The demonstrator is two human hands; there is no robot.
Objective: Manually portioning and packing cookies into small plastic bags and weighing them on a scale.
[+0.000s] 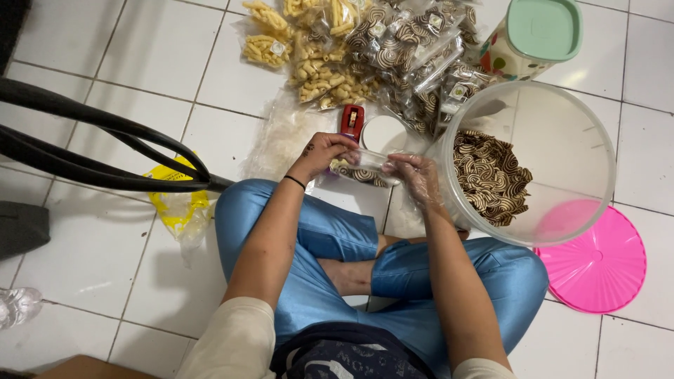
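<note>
A small clear bag (pixel 365 168) partly filled with brown-and-cream swirl biscuits hangs between the two hands, just above the white tiled floor (pixel 105 267) and in front of the person's crossed legs. The left hand (pixel 324 149) pinches the bag's left end, fingers curled closed on the plastic. The right hand (pixel 414 175), covered in a thin transparent glove, grips the bag's right end, fingers bent around it. Just right of that hand, a large clear tub (pixel 562 140) holds a heap of the same biscuits. A red stapler (pixel 352 121) lies beyond the bag, with filled packets (pixel 393 49) farther off. A pink lid (pixel 597 263) rests beside the tub.
</note>
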